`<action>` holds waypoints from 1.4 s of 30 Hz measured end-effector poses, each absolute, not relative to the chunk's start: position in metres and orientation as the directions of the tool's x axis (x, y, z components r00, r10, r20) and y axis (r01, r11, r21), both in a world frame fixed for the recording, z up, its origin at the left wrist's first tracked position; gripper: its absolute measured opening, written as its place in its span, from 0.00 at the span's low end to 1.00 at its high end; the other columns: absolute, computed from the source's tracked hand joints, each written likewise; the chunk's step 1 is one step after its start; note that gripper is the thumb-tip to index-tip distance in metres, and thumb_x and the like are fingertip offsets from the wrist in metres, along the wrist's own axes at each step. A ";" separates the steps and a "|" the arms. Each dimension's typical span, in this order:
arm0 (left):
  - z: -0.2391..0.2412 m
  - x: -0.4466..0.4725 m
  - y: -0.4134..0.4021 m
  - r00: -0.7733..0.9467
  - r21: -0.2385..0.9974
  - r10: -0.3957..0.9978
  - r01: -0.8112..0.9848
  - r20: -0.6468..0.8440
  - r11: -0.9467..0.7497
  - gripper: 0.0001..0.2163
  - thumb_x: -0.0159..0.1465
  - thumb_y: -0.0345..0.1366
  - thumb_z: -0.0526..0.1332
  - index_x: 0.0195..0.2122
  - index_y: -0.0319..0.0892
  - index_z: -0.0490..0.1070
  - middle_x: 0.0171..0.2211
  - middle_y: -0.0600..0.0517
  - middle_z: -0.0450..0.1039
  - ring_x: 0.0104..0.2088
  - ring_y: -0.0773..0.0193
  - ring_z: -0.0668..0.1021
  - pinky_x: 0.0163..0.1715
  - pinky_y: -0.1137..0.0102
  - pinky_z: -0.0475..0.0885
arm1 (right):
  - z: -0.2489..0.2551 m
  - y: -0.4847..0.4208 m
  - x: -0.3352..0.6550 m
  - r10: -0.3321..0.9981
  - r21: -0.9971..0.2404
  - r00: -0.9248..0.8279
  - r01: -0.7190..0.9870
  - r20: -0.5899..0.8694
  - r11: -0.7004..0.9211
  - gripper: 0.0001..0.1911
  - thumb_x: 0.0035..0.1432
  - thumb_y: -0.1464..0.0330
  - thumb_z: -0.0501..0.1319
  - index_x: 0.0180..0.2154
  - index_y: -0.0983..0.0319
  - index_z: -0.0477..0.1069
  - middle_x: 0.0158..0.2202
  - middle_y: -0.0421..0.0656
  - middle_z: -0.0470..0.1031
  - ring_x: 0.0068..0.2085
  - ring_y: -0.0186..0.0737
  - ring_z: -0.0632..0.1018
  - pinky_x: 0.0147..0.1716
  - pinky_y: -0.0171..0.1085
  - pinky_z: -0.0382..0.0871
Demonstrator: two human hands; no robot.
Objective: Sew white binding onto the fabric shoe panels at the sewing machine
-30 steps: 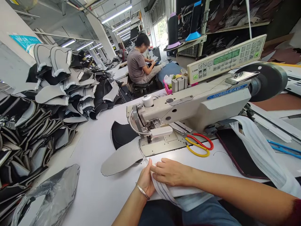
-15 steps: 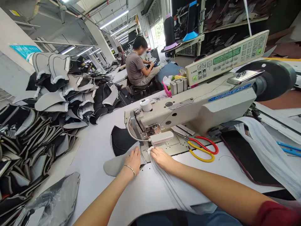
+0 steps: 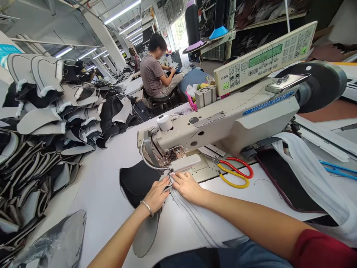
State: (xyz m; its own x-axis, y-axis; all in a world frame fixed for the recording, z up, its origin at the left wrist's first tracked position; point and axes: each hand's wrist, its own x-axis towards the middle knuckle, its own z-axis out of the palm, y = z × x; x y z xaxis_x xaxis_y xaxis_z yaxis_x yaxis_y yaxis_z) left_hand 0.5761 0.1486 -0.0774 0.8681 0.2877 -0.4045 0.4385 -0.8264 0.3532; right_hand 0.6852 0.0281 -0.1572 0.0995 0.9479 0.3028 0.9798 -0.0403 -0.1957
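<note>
My left hand [image 3: 156, 194] lies on a grey and black shoe piece [image 3: 136, 182] just in front of the needle of the sewing machine [image 3: 223, 123], fingers curled down onto it. My right hand [image 3: 187, 186] presses the end of a white zipper tape [image 3: 195, 219] against the same piece, right below the presser foot. The tape runs back over the table edge toward my lap. Both hands almost touch each other at the needle.
Red and yellow scissors [image 3: 235, 173] lie on the machine bed to the right. A big heap of grey and black shoe pieces [image 3: 47, 123] fills the left. White tape [image 3: 312, 178] hangs at the right by blue scissors [image 3: 338, 169]. Another person [image 3: 156, 74] sits behind.
Both hands moved forward from the table edge to the needle, carrying the tape end. The grey piece turned, its black side now under the foot and its grey end pointing toward me.
</note>
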 end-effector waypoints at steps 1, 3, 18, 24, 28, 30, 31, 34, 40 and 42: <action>-0.079 0.577 0.150 0.865 0.346 0.285 0.438 -0.413 -0.830 0.23 0.55 0.33 0.49 0.53 0.38 0.61 0.58 0.48 0.53 0.52 0.57 0.64 0.54 0.61 0.56 | -0.158 0.028 0.686 0.948 -0.202 0.104 0.978 0.300 -0.043 0.10 0.61 0.72 0.47 0.37 0.65 0.65 0.55 0.50 0.57 0.49 0.47 0.60 0.35 0.44 0.57; -0.083 0.579 0.153 0.862 0.334 0.272 0.431 -0.428 -0.839 0.23 0.54 0.32 0.49 0.53 0.39 0.61 0.58 0.49 0.55 0.52 0.58 0.64 0.54 0.61 0.57 | -0.160 0.029 0.686 0.950 -0.215 0.107 0.976 0.295 -0.043 0.10 0.61 0.72 0.46 0.38 0.65 0.65 0.56 0.49 0.57 0.49 0.46 0.59 0.35 0.43 0.56; -0.113 0.565 0.142 0.987 0.145 0.152 0.157 -0.046 -0.977 0.23 0.48 0.30 0.52 0.47 0.35 0.65 0.51 0.43 0.64 0.52 0.53 0.64 0.53 0.57 0.61 | -0.165 0.035 0.701 0.939 -0.452 0.279 0.877 0.200 -0.164 0.10 0.60 0.68 0.51 0.38 0.57 0.70 0.32 0.41 0.67 0.37 0.38 0.63 0.33 0.38 0.47; -0.123 0.560 0.141 0.980 0.180 0.199 0.197 -0.006 -0.964 0.24 0.47 0.31 0.52 0.49 0.36 0.61 0.49 0.43 0.62 0.50 0.55 0.64 0.53 0.60 0.61 | -0.162 0.042 0.699 0.963 -0.420 0.184 0.903 0.196 -0.087 0.12 0.59 0.71 0.51 0.44 0.57 0.66 0.36 0.42 0.66 0.37 0.37 0.62 0.31 0.37 0.45; -0.124 0.561 0.140 0.953 0.193 0.302 0.304 -0.038 -0.933 0.30 0.47 0.33 0.53 0.54 0.36 0.54 0.55 0.43 0.53 0.53 0.54 0.60 0.52 0.61 0.61 | -0.157 0.045 0.696 0.971 -0.363 0.128 0.930 0.201 -0.048 0.14 0.60 0.72 0.49 0.47 0.61 0.64 0.36 0.44 0.65 0.36 0.38 0.62 0.32 0.38 0.45; -0.124 0.563 0.139 0.946 0.183 0.317 0.324 -0.066 -0.928 0.30 0.47 0.34 0.54 0.54 0.38 0.53 0.54 0.44 0.54 0.51 0.54 0.61 0.51 0.61 0.61 | -0.155 0.043 0.696 0.969 -0.338 0.112 0.941 0.219 -0.033 0.15 0.61 0.72 0.47 0.48 0.62 0.64 0.35 0.45 0.65 0.36 0.38 0.62 0.32 0.38 0.46; -0.123 0.563 0.139 0.943 0.182 0.325 0.333 -0.077 -0.925 0.30 0.47 0.34 0.54 0.54 0.38 0.54 0.54 0.45 0.55 0.50 0.55 0.61 0.50 0.62 0.62 | -0.155 0.042 0.697 0.970 -0.331 0.091 0.943 0.225 -0.012 0.15 0.61 0.71 0.47 0.48 0.62 0.64 0.34 0.45 0.65 0.35 0.38 0.62 0.33 0.38 0.46; -0.123 0.563 0.140 0.938 0.188 0.337 0.346 -0.079 -0.919 0.29 0.48 0.35 0.54 0.53 0.40 0.54 0.52 0.46 0.56 0.48 0.55 0.61 0.49 0.62 0.63 | -0.157 0.037 0.697 0.973 -0.352 -0.009 0.931 0.232 0.093 0.13 0.58 0.69 0.52 0.45 0.58 0.67 0.32 0.42 0.65 0.32 0.35 0.63 0.33 0.38 0.47; -0.125 0.568 0.147 0.939 0.166 0.336 0.344 -0.073 -0.924 0.27 0.49 0.35 0.53 0.52 0.40 0.56 0.51 0.45 0.56 0.49 0.56 0.59 0.49 0.63 0.62 | -0.158 0.042 0.701 0.983 -0.467 0.031 0.882 0.180 0.058 0.11 0.51 0.72 0.58 0.38 0.61 0.72 0.31 0.42 0.68 0.30 0.34 0.66 0.31 0.35 0.50; -0.125 0.576 0.148 0.929 0.145 0.361 0.370 -0.086 -0.918 0.25 0.49 0.36 0.53 0.51 0.40 0.57 0.50 0.45 0.57 0.49 0.55 0.60 0.48 0.62 0.62 | -0.156 0.045 0.707 0.984 -0.510 0.053 0.859 0.170 0.042 0.11 0.49 0.73 0.59 0.38 0.63 0.72 0.31 0.43 0.69 0.31 0.35 0.67 0.31 0.34 0.52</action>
